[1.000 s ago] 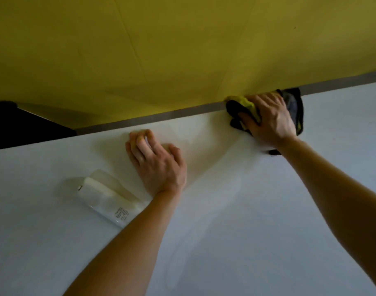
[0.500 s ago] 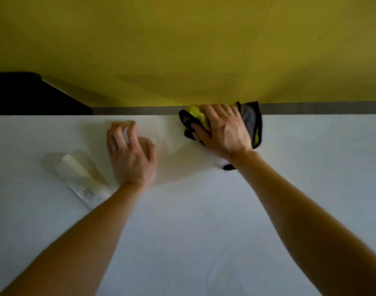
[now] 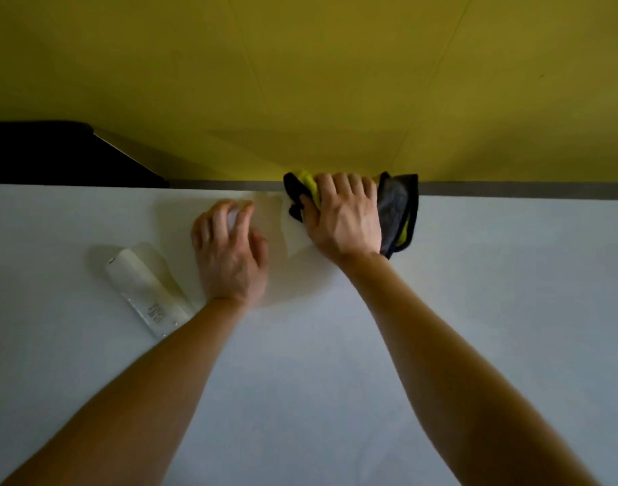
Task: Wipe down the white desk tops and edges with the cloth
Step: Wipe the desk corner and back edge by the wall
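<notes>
The white desk (image 3: 493,282) fills the lower part of the view. At its far edge my right hand (image 3: 342,219) grips a bunched grey, yellow and black cloth (image 3: 397,212) and presses it against the desk where it meets the grey strip (image 3: 510,189). Part of the cloth is hidden under that hand. My left hand (image 3: 230,254) rests on the desk just to the left of it, fingers bent with the tips on the surface, holding nothing.
A white plastic bottle (image 3: 142,289) lies on its side on the desk, left of my left wrist. A yellow partition (image 3: 300,82) rises behind the desk. A dark object (image 3: 55,152) sits behind the far left edge.
My right hand has slid the cloth left along the far edge, closer to my left hand. My left hand's fingers have lifted and bent more.
</notes>
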A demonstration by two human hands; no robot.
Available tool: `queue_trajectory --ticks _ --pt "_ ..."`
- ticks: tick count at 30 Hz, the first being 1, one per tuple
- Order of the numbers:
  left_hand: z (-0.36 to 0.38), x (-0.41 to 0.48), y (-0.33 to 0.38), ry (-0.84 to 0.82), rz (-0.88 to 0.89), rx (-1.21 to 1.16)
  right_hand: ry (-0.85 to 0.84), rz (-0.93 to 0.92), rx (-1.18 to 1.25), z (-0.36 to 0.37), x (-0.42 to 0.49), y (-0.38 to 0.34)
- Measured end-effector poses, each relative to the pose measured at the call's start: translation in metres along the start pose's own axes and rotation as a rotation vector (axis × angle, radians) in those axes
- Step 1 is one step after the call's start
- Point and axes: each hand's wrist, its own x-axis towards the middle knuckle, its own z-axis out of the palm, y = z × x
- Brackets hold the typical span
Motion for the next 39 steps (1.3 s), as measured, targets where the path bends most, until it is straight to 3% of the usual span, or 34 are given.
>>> queue_trajectory --ticks 3,7,9,12,16,18,20,23,28,32,36,39 --pt "0.000 0.001 0.000 0.025 -0.008 -0.010 -0.053 -0.198 0.081 -0.028 -0.013 0.062" --pt "0.000 0.001 -0.001 0.015 -0.003 -0.015 0.022 0.103 -0.056 -0.093 -0.054 0.196" --pt "0.001 0.001 -0.002 0.006 0.001 -0.012 0.054 0.210 -0.156 -0.107 -0.067 0.220" --pt "0.002 0.001 -0.002 0.003 0.002 0.006 0.068 0.343 -0.258 -0.083 -0.049 0.174" --pt "0.002 0.001 -0.001 0.008 0.009 0.019 -0.007 0.097 -0.177 -0.029 -0.013 0.060" --pt "0.002 0.001 -0.003 0.005 0.020 0.032 0.000 0.066 -0.105 -0.014 -0.005 0.022" --pt "0.001 0.002 -0.003 -0.003 0.042 0.065 0.000 -0.010 -0.019 -0.015 -0.006 0.023" --pt "0.001 0.001 0.000 -0.023 0.086 0.125 -0.003 -0.154 0.063 -0.044 -0.024 0.089" --pt "0.000 -0.005 0.011 0.015 0.017 0.095 0.066 0.071 -0.077 -0.122 -0.080 0.241" --pt "-0.008 -0.011 0.083 -0.013 0.076 -0.044 0.107 0.353 -0.225 -0.109 -0.072 0.238" --pt "-0.007 -0.020 0.174 -0.088 0.162 -0.131 0.002 0.078 -0.098 -0.072 -0.040 0.167" --pt "0.000 -0.029 0.232 -0.107 0.163 -0.145 -0.042 -0.121 0.030 -0.080 -0.042 0.191"
